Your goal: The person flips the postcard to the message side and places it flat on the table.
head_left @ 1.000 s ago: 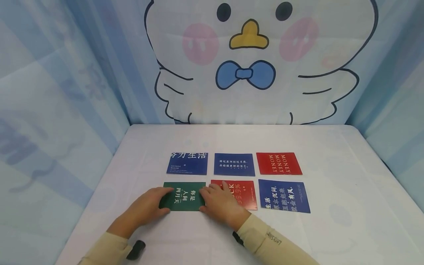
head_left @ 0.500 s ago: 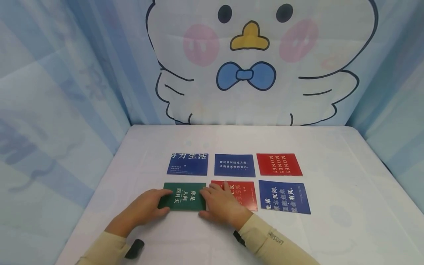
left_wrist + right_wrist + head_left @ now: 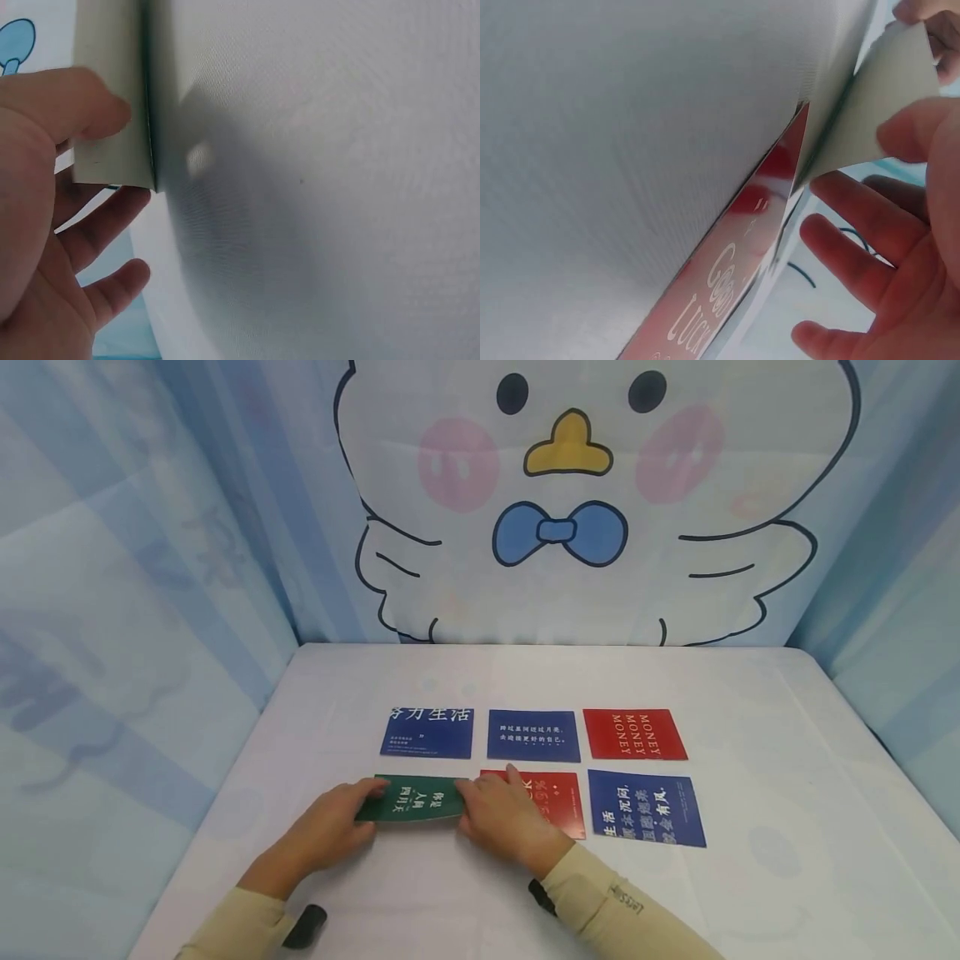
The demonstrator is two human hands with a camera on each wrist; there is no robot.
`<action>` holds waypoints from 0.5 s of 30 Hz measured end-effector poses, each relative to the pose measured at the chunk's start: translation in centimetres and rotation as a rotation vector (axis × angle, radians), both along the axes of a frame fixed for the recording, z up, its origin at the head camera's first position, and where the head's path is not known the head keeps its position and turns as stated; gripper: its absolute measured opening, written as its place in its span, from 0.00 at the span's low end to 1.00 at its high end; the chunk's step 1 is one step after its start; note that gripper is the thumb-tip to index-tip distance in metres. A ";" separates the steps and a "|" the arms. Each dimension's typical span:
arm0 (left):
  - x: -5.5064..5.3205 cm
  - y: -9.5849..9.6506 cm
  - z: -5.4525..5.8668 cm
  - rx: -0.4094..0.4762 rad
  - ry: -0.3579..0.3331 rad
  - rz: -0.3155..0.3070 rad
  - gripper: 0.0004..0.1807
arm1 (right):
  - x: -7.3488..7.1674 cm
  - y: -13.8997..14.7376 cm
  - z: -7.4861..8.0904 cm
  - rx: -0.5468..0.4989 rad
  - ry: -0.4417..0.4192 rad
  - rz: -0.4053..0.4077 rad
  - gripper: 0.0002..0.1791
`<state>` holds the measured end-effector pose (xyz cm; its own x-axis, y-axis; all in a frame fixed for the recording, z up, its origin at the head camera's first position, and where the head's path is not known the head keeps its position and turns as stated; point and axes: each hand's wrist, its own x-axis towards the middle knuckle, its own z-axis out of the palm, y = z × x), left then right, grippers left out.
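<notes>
A green card point(image 3: 416, 799) with white characters is held by both hands, its near edge raised and its far edge low over the white table. My left hand point(image 3: 326, 831) pinches its left end, and my right hand point(image 3: 510, 818) pinches its right end. From the left wrist, the thumb presses the card's plain cream underside point(image 3: 112, 154) while fingers lie beyond it. The right wrist view has the right thumb on that same cream side. Just right of the green card lies a red "Good Luck" card point(image 3: 558, 806), partly covered by my right hand.
Behind lie a blue card point(image 3: 427, 733), a second blue card point(image 3: 533, 736) and a red "MONEY" card point(image 3: 634, 734) in a row. Another blue card point(image 3: 647, 807) lies at front right. A cartoon curtain point(image 3: 562, 593) hangs along the back edge of the white table point(image 3: 810, 877).
The green card lay flat between the hands earlier. Now its near edge has come up and both hands grip its ends. The other cards have stayed put.
</notes>
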<state>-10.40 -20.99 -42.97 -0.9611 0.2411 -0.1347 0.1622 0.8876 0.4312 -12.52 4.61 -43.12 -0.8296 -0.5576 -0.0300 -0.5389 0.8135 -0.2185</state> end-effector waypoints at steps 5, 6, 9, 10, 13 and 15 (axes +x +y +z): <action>-0.2 0.0 0.2 0.038 0.080 0.033 0.40 | -0.2 0.1 0.1 -0.059 0.031 -0.025 0.22; -0.2 -0.1 0.2 0.056 0.102 0.042 0.42 | -0.3 0.1 0.1 -0.081 0.044 -0.031 0.21; -0.2 -0.2 0.2 0.120 0.182 0.088 0.44 | -0.5 0.2 -0.1 -0.189 0.067 -0.065 0.20; -0.2 -0.3 0.2 0.150 0.204 0.105 0.44 | -0.5 0.2 -0.2 -0.234 0.064 -0.077 0.20; -0.3 -0.5 0.1 0.250 0.238 0.159 0.44 | -0.4 0.3 -0.3 -0.403 -0.014 -0.125 0.22; -0.4 -0.6 0.0 0.321 0.239 0.198 0.44 | -0.3 0.3 -0.3 -0.501 -0.082 -0.163 0.24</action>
<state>-10.84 -21.59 -42.98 -0.9880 0.0430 0.1484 0.1315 0.7385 0.6613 -12.86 4.91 -43.39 -0.9128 -0.3843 0.1382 -0.3788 0.6705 -0.6379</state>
